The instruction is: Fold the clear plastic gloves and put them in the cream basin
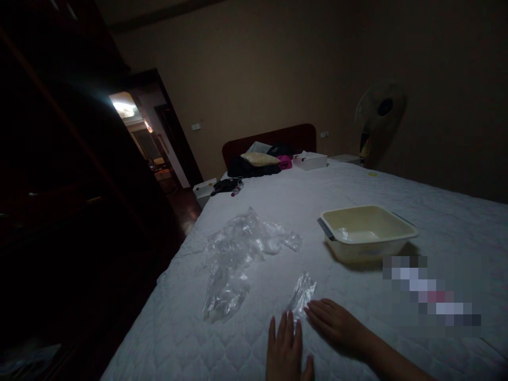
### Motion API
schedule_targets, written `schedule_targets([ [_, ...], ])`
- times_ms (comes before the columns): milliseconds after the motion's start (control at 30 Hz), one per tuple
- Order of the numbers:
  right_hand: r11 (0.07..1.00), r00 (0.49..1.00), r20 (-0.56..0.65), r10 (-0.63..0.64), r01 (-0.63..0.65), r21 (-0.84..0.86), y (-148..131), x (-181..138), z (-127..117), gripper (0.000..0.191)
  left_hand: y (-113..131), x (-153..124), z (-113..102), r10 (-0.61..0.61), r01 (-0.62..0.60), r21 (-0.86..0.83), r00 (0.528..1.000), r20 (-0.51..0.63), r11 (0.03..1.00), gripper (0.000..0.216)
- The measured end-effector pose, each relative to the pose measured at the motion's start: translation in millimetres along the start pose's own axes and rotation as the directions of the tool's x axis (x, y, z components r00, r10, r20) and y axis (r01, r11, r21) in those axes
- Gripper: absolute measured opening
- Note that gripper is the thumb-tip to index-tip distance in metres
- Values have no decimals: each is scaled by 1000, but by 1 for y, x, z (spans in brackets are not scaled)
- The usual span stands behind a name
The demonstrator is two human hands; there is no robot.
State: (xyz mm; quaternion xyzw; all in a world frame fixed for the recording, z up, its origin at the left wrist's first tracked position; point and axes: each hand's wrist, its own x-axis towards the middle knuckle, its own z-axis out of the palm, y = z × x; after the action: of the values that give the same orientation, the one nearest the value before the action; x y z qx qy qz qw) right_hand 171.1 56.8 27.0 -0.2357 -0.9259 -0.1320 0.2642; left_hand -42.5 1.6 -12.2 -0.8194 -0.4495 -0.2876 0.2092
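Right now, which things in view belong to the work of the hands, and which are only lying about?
Seemingly in the work:
- small plastic piece by left hand and right hand
- perhaps plastic pile, basin

Likely lying about:
- pillow
- white box
- pink bundle
- fan

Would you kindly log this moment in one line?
left hand: at smaller clear plastic, near end; right hand: at its right edge; cream basin: on bedspread

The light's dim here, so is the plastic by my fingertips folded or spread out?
Not spread out: the plastic strip lies narrow and creased. Folded or just bunched, I can't tell.
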Motion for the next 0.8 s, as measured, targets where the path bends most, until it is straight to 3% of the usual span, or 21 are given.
schedule_targets([
  [167, 998, 999, 3, 44, -44, 36, -5, 13, -3, 30, 15, 1, -2, -30, 30, -10, 1000, -1, 1000, 61],
  [333, 995, 997, -28, 68, -66, 70, -2, 13, 1, 23, 3, 8, -18, 136, -140, 2, 960, -243, 990, 32],
  [433, 990, 994, -77, 82, -73, 120, 0, 11, 1, 23, -17, 17, -28, 157, -152, 39, 970, -188, 988, 30],
  [567, 987, 993, -84, 79, -67, 143, 2, 10, 1, 23, -37, 30, -25, 187, -187, 18, 974, -126, 982, 30],
  [700, 990, 995, -67, 73, -64, 124, 3, 9, 0, 24, -40, 41, -14, 193, -191, -58, 981, 28, 980, 35],
  [800, 993, 994, -64, 84, -78, 84, 3, 8, -1, 26, -36, 46, -8, 139, -137, -100, 990, 4, 985, 32],
])
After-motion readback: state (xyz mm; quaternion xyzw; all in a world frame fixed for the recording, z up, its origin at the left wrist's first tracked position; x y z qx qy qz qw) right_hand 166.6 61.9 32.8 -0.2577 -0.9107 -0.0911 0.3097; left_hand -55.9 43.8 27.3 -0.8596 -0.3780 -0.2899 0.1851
